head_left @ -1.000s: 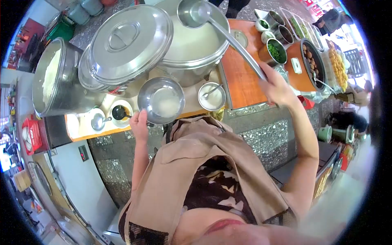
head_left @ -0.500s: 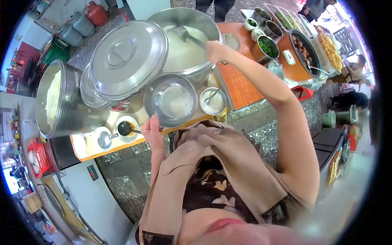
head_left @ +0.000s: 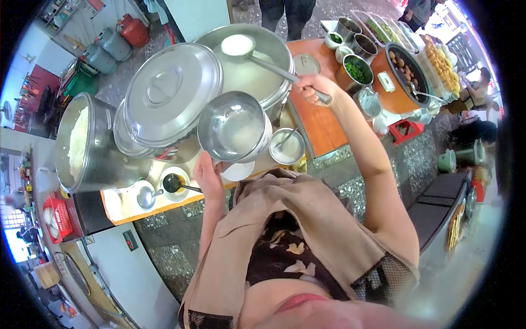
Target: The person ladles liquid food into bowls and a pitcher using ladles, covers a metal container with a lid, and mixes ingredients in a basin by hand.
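Observation:
My right hand [head_left: 319,90] is closed around the handle of a ladle [head_left: 274,67]. White liquid [head_left: 238,45] fills the ladle's bowl, which hangs above a large metal pot [head_left: 279,46] of the same white liquid. In my left hand [head_left: 210,172] is the rim of a metal bowl [head_left: 231,127], tilted, with a little whitish residue inside. The bowl is in front of the pot, beside a big metal lid [head_left: 171,93]. To its right stands a small container [head_left: 287,146] of white contents with a spoon in it.
A tall pot [head_left: 82,145] with white contents stands at the left. Near the table edge lie a small ladle [head_left: 146,196] and a dark-filled ladle [head_left: 174,183]. At right are a tin of chopped greens [head_left: 356,71] and a dark-rimmed pot [head_left: 408,74] of brown pieces. A person's legs [head_left: 286,16] show behind.
My right hand has lifted the ladle out of the liquid, now full. My left hand has raised and tilted the bowl, uncovering a white round thing beneath it.

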{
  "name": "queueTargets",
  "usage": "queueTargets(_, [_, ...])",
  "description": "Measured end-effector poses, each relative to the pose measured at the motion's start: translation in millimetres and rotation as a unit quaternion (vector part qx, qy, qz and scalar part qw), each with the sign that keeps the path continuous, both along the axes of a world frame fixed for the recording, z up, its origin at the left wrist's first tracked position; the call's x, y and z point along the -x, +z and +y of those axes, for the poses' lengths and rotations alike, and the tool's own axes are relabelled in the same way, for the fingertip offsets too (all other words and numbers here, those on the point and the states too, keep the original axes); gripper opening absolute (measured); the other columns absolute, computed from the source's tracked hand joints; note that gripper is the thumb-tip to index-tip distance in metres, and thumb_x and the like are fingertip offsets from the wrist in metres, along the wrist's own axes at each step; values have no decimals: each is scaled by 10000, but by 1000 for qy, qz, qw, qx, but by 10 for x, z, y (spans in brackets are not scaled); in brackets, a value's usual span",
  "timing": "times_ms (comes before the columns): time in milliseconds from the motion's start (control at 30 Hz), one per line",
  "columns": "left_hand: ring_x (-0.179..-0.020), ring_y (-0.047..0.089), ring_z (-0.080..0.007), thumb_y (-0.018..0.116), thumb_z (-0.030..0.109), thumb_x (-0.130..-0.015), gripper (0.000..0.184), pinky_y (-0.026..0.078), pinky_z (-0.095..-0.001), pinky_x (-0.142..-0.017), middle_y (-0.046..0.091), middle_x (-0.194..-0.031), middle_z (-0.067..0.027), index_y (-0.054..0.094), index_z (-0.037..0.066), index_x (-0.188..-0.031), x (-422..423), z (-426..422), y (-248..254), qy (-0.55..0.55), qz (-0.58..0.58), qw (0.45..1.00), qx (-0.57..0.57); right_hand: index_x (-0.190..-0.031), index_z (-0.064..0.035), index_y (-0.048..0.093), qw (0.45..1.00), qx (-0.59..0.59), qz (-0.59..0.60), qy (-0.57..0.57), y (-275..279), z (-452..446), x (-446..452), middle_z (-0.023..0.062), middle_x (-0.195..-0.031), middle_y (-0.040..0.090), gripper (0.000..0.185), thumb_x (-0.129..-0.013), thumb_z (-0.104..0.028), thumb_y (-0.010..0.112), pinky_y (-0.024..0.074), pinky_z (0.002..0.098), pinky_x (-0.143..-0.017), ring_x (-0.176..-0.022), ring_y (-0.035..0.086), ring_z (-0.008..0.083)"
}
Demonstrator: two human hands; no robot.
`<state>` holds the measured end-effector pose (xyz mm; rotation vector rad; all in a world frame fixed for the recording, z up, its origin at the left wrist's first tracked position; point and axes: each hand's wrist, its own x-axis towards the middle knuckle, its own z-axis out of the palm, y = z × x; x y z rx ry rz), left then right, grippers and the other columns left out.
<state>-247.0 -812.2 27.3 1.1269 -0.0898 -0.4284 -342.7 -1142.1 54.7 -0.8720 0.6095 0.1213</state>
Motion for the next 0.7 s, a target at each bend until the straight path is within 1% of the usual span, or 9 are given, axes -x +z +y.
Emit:
queueTargets(67, [-669, 481, -69, 420, 248, -916, 258, 380, -224, -601, 555, -777, -1, 541, 28, -856, -72, -23, -117, -60, -24, 996, 60, -820, -9, 457, 998, 27, -52, -26, 169, 100, 147, 5, -623, 438, 39, -798, -40, 462, 283, 154, -308, -398, 364, 28])
queueTargets(100, [-725, 481, -76, 406, 252, -920, 256, 375, -230, -649, 545, -806, -4, 530, 34, -867, -78, -57, -65, -75, -29, 995, 61, -880, -7, 459, 997, 14, -73, -19, 209, 93, 215, 21, -674, 455, 96, -785, -20, 471, 279, 155, -313, -411, 372, 28])
queueTargets(200, [-747, 467, -80, 397, 252, -921, 249, 374, -239, -657, 522, -813, -3, 518, 40, -871, -117, -236, 56, -67, -45, 996, 49, -905, -6, 458, 994, 74, -54, -63, 537, 183, 414, 20, -666, 457, 128, -780, -16, 484, 272, 158, -309, -406, 365, 26])
queueTargets(267, [-755, 451, -86, 399, 251, -917, 239, 367, -239, -665, 500, -812, -4, 508, 43, -879, -217, -337, 13, -96, -80, 991, 49, -924, -5, 459, 993, 69, -74, -54, 763, 197, 547, 22, -668, 460, 150, -777, -12, 490, 268, 160, -305, -400, 359, 22])
queueTargets(367, [-731, 438, -91, 401, 265, -913, 253, 354, -231, -667, 481, -781, 3, 499, 36, -866, -317, -564, 79, -101, -116, 988, -18, -955, 0, 465, 990, 102, -83, -42, 1169, 250, 748, 23, -668, 454, 176, -783, -18, 493, 257, 156, -291, -390, 354, 21])
queueTargets(467, [-719, 437, -91, 398, 272, -914, 263, 354, -234, -668, 472, -768, 0, 494, 33, -859, -383, -800, 189, -97, -149, 981, -80, -1083, 45, 432, 990, 102, -94, -30, 1599, 350, 944, 28, -669, 440, 308, -792, -30, 500, 252, 153, -260, -382, 356, 22])
queueTargets(533, [-698, 440, -99, 403, 282, -912, 280, 357, -240, -663, 474, -747, -10, 494, 26, -842, -473, -974, 169, -103, -186, 976, -55, -1164, 101, 365, 987, 120, -104, -22, 1786, 412, 1070, 36, -629, 442, 399, -804, -28, 479, 260, 160, -234, -351, 368, 22])
queueTargets(633, [-679, 440, -108, 419, 280, -907, 286, 358, -246, -651, 475, -720, -21, 487, 18, -813, -525, -1194, 187, -120, -195, 970, -79, -1172, 111, 357, 986, 111, -112, -45, 2003, 573, 1261, 42, -629, 447, 423, -796, -31, 489, 254, 156, -226, -350, 374, 21])
queueTargets(700, [-672, 445, -115, 417, 290, -906, 311, 360, -254, -640, 474, -697, -32, 477, 11, -784, -512, -1322, 225, -108, -250, 959, -78, -1148, 100, 378, 986, 122, -92, -66, 2108, 688, 1391, 54, -641, 459, 394, -789, -24, 484, 258, 155, -234, -349, 362, 22])
